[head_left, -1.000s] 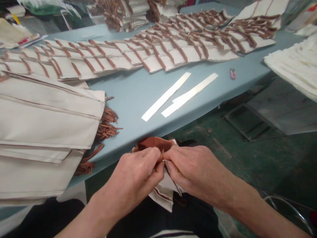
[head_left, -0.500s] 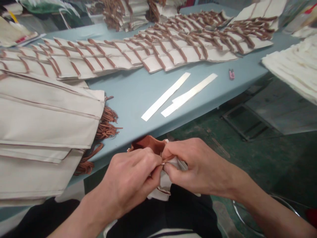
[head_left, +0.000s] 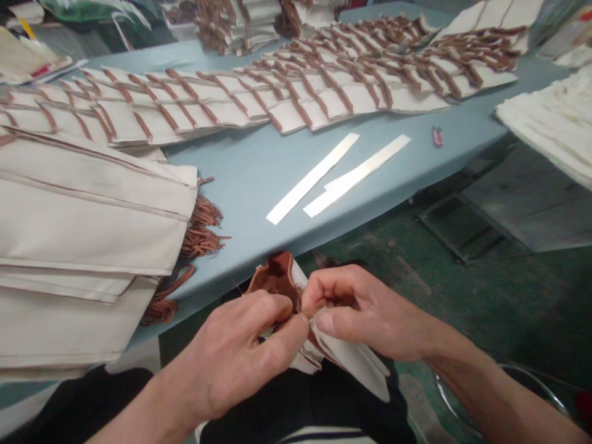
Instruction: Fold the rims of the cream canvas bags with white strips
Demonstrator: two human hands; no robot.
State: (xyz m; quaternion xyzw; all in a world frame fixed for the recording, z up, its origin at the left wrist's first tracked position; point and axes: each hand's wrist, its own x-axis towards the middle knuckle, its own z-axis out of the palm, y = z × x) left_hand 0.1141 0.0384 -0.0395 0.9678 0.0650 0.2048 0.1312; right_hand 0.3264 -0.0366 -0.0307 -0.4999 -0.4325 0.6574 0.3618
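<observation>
Above my lap, both hands grip one piece of cream fabric (head_left: pixel 354 357) with a brown lining (head_left: pixel 282 271). My left hand (head_left: pixel 254 348) is closed on its left part, thumb and index finger pinching near the middle. My right hand (head_left: pixel 358 311) pinches the cream edge, with the thumb on top and the other fingers curled. The fingertips of the two hands nearly meet. Brown lining stands up in a fold beyond my fingers, and a cream flap hangs down below my right thumb. What lies right between the fingertips is hidden.
Large cream fabric panels (head_left: pixel 92 203) with brown cord bundles (head_left: pixel 203 228) lie at the left of the blue table (head_left: pixel 240 185). Long rows of cream pieces with brown edging (head_left: pixel 240 102) cross it. Pale strips (head_left: pixel 314 179) and a small pink item (head_left: pixel 437 137) lie nearer the edge.
The fabric has turned in my hands: its brown lining stands more upright, and a cream flap now hangs out to the lower right. My right fingers have shifted their hold along the edge.
</observation>
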